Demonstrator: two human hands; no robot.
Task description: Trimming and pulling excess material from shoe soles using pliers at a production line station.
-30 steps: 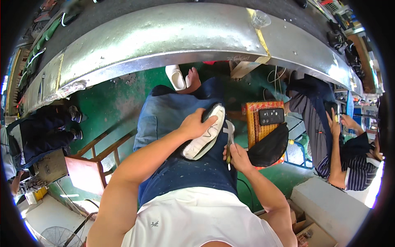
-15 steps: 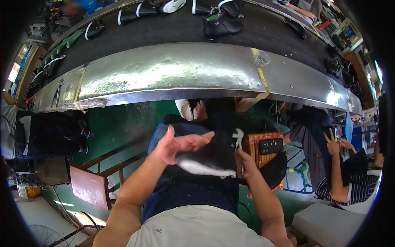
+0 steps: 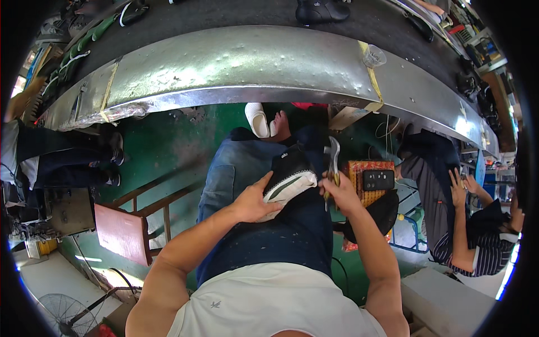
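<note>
Over my lap, a black shoe (image 3: 283, 178) lies tilted, with its pale stitched underside edge and toe turned up. My left hand (image 3: 251, 202) is closed round its near left end, thumb on the pale edge. Just right of the shoe, my right hand (image 3: 343, 195) is closed round a steel hand tool that looks like pincers (image 3: 334, 150). The curved metal head sticks up beyond the fingers, and part of the handles is hidden in the fist. A small gap separates the tool from the shoe.
Ahead runs a metal-edged bench (image 3: 224, 62) with a dark belt carrying black shoes (image 3: 321, 11). A plastic cup (image 3: 373, 56) stands on the edge. Left is a wooden stool (image 3: 123, 230); right, a patterned seat (image 3: 368, 168) with a black phone-like device (image 3: 378, 180). Co-workers sit either side.
My left hand, open and raised beside the shoe before, now grips it. The shoe has turned, its toe tilting up to the right. My right hand and the tool stand apart from it.
</note>
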